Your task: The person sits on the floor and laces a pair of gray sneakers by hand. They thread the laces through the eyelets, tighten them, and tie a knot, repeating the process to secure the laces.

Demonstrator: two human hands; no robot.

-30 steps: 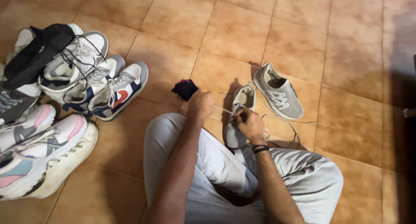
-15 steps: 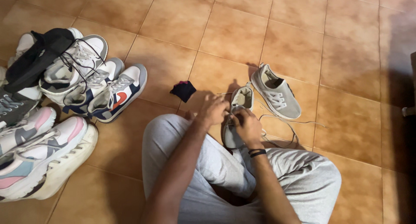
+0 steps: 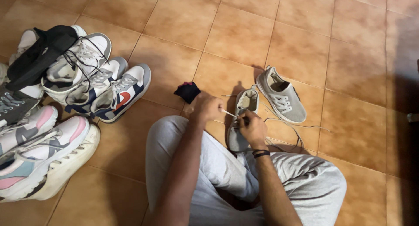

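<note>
Pulling a white lace point(image 3: 228, 113) taut, the left hand point(image 3: 207, 107) pinches its end just beside the grey shoe point(image 3: 241, 121) on the tiled floor point(image 3: 244, 29), while the right hand point(image 3: 253, 129) grips that shoe's laced top, its matching shoe point(image 3: 281, 96) lying just beyond.

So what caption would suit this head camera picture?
Seated on a tiled floor, left hand pulls a lace from a grey sneaker, right hand steadying it.

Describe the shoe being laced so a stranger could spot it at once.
Find the seated person's grey-trousered knees; just beyond them two grey shoes lie on the tiled floor. It is the nearer grey shoe, under both hands, its white lace pulled taut; its mate lies untouched.
</note>
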